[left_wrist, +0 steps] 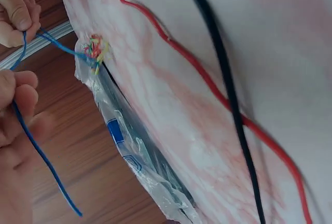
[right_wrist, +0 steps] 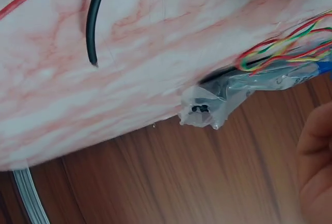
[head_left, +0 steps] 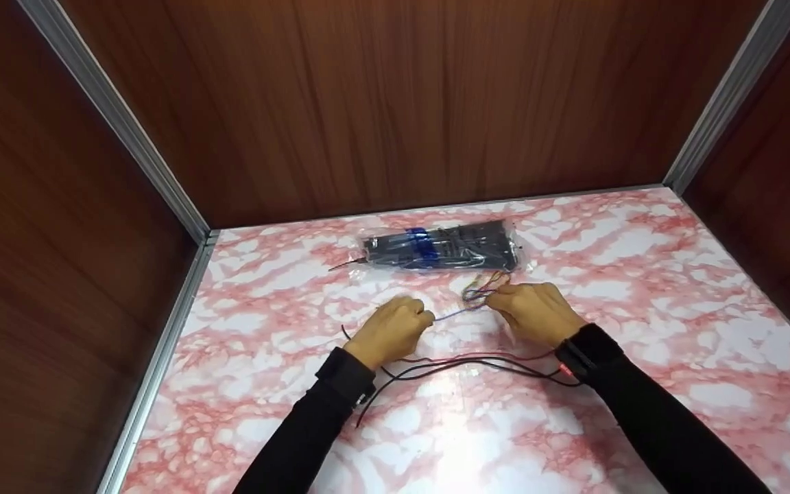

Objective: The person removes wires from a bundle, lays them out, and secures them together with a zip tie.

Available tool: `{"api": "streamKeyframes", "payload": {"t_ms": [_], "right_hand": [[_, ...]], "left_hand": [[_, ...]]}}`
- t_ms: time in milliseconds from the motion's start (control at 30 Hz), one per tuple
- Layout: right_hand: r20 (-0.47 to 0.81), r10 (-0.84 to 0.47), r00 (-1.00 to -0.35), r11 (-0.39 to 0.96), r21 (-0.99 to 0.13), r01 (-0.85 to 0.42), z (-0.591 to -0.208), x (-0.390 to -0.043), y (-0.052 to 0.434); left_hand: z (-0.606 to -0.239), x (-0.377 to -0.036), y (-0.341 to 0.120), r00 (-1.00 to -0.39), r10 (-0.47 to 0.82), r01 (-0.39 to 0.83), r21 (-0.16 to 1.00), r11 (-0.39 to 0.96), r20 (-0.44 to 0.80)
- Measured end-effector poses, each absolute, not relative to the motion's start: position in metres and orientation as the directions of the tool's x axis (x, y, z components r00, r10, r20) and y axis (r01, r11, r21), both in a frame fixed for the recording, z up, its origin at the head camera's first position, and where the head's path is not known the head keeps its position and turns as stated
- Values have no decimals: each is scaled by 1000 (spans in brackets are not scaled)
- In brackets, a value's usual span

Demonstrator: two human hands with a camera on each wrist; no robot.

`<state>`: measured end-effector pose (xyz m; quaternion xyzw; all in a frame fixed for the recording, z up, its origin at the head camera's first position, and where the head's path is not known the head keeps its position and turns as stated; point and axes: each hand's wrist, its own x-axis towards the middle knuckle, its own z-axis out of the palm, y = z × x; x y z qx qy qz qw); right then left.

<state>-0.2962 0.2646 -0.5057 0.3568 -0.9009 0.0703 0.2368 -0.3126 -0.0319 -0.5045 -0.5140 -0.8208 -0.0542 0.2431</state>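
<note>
A thin blue wire [head_left: 451, 315] runs between my two hands above the pink marbled table [head_left: 642, 274]. My left hand [head_left: 421, 320] grips it with curled fingers [left_wrist: 18, 92], and its loose end [left_wrist: 62, 193] hangs past them. My right hand [head_left: 499, 302] pinches the same wire closer to a small tangle of red, yellow and green wires [head_left: 484, 287]. In the left wrist view the right hand's fingertips [left_wrist: 18, 19] press on the blue wire [left_wrist: 57, 45] next to that tangle [left_wrist: 95, 50]. The right wrist view shows one fingertip [right_wrist: 316, 167] and the coloured wires [right_wrist: 280, 53].
A clear plastic bag of black cable ties [head_left: 439, 248] lies just behind the hands. A red wire [head_left: 477, 356] and a black wire [head_left: 463, 367] trail across the table near my wrists. Brown wooden walls [head_left: 395, 103] with metal corner strips [head_left: 121, 123] close in the table.
</note>
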Motion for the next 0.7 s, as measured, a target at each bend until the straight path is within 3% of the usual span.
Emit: {"api": "streamKeyframes", "payload": {"t_ms": [133, 233, 500, 700], "right_hand": [[536, -591, -602, 772, 162, -614, -506, -298, 260], [549, -565, -616, 800, 181, -572, -508, -297, 259], [459, -439, -772, 869, 0, -494, -506, -287, 266], [410, -389, -825, 849, -188, -494, -499, -282, 272]], "left_hand": [[-504, -314, -32, -468, 785, 819, -134, 558, 405], [-505, -313, -32, -499, 758, 793, -131, 594, 421], [-508, -312, -34, -449, 744, 835, -66, 547, 494], [-505, -307, -35, -345, 756, 902, -28, 431, 556]]}}
